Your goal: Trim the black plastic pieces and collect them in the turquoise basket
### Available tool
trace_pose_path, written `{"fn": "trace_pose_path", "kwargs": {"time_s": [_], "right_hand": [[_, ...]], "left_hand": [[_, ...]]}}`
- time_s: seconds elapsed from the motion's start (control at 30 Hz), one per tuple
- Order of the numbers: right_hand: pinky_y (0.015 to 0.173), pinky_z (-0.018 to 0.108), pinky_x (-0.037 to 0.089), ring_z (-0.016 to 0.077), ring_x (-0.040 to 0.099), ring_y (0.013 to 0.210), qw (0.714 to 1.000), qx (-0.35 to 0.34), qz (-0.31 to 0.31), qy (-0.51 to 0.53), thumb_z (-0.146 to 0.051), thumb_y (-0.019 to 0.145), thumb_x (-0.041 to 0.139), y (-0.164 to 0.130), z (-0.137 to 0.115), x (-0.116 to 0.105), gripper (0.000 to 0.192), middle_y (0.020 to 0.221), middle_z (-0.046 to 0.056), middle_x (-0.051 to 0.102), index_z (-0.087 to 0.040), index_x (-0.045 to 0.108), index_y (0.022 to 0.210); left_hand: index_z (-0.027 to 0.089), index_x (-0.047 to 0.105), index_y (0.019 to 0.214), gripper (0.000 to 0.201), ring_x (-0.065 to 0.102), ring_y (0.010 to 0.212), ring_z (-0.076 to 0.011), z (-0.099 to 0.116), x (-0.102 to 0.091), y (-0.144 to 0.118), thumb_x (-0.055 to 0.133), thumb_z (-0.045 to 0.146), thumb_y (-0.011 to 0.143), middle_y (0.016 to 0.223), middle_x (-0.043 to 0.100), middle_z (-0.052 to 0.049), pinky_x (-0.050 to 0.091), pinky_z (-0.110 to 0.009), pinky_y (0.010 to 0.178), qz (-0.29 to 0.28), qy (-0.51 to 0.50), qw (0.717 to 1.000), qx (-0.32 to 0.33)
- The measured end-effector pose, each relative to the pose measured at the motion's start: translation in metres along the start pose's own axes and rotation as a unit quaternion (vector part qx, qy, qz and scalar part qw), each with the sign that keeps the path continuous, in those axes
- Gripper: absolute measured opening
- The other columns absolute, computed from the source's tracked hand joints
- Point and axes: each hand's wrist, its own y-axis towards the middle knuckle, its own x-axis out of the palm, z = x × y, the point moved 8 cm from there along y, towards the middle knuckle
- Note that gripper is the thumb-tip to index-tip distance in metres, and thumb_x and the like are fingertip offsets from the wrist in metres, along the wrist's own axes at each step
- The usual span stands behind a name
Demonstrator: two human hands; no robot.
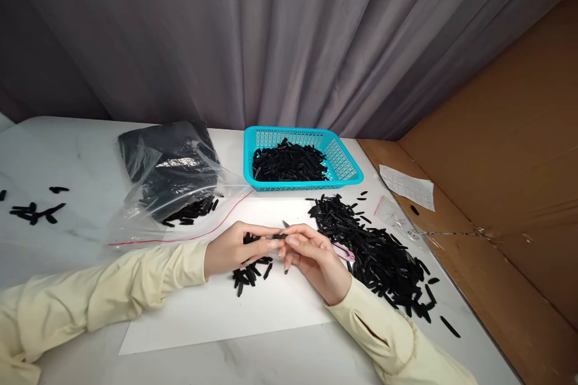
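While both hands meet above the white sheet (198, 313), one slim black strip (279, 236) lies nearly level between them, its long axis running from left to right across the view. Its left end sits in the left hand (230, 249), pinched between thumb and forefinger; its right end reaches the right hand (318, 258), whose thumb and forefinger close on it. Fingertips cover both ends, so its full outline is hidden.

A pink handle (345, 251) shows just behind the right hand, and a pointed tip (286, 224) juts out beyond the right forefinger; whether they belong to one tool cannot be told.

Under the left hand's fingers, partly covered by them, is a small pile of black strips (246, 277). To the right, a long heap of similar strips (383, 258) spreads beside the right wrist and sleeve. Beyond the hands stands a turquoise perforated basket (307, 184), partly filled with strips, and left of it a clear zip bag (135, 216) with a red line along its edge.
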Motion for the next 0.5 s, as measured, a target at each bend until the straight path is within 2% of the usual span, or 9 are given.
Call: {"fn": "trace_pose_path", "kwargs": {"time_s": [0.27,0.4,0.5], "right_hand": [[0.063,0.024,0.047,0.0129,0.062,0.067,1.0,0.003,-0.004,-0.023,-0.02,0.069,0.07,-0.0015,-0.0008,0.0034,0.014,0.068,0.002,0.065,-0.016,0.063,0.082],[0.063,0.024,0.049,0.0125,0.063,0.067,0.998,-0.011,-0.001,-0.055,-0.022,0.07,0.071,-0.0009,0.0006,0.0037,0.016,0.07,0.001,0.065,-0.016,0.061,0.081],[0.062,0.025,0.052,0.0135,0.065,0.069,0.997,-0.023,0.004,-0.074,-0.023,0.069,0.072,-0.0004,0.0016,0.0027,0.02,0.072,0.001,0.067,-0.017,0.059,0.084]], "left_hand": [[0.007,0.058,0.117,0.042,0.031,0.041,-0.0056,-0.0066,-0.0043,0.0001,0.049,0.03,0.084,0.045,0.039,0.007,0.026,-0.018,0.039,0.037,0.03,0.999,0.0],[0.008,0.06,0.114,0.039,0.034,0.039,-0.0047,-0.0041,-0.004,0.0002,0.048,0.03,0.084,0.051,0.049,0.004,0.026,-0.017,0.036,0.034,0.025,0.999,0.01],[0.008,0.064,0.105,0.036,0.033,0.036,-0.0036,-0.0044,-0.0037,0.0015,0.048,0.032,0.084,0.052,0.05,0.004,0.025,-0.017,0.034,0.035,0.017,0.999,0.013]]}}
